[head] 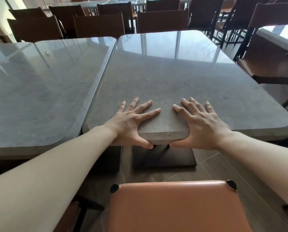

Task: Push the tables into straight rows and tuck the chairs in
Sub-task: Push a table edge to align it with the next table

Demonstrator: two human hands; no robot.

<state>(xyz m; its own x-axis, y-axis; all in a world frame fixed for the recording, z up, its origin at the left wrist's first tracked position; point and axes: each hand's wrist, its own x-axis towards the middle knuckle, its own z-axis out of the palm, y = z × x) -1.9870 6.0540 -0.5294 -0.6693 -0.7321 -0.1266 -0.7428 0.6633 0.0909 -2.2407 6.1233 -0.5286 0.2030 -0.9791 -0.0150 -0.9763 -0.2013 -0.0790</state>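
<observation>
Head view: both your hands clamp the near edge of the grey stone-look square table.

Your left hand lies at 7 o'clock of the tabletop, fingers spread flat on the surface, thumb hooked under the edge; your right hand mirrors it just beside, fingers splayed on top, thumb under the rim, thumbs nearly meeting. Both grip the table edge itself. At 9 o'clock a second grey glossy table sits just beside it, edges almost touching, near edges not level. The tan leather chair stands at 6 o'clock, between your forearms, apart from the table. A black pedestal base shows under the edge. Dark brown chairs line 12 o'clock; another brown chair sits at 3 o'clock.
</observation>
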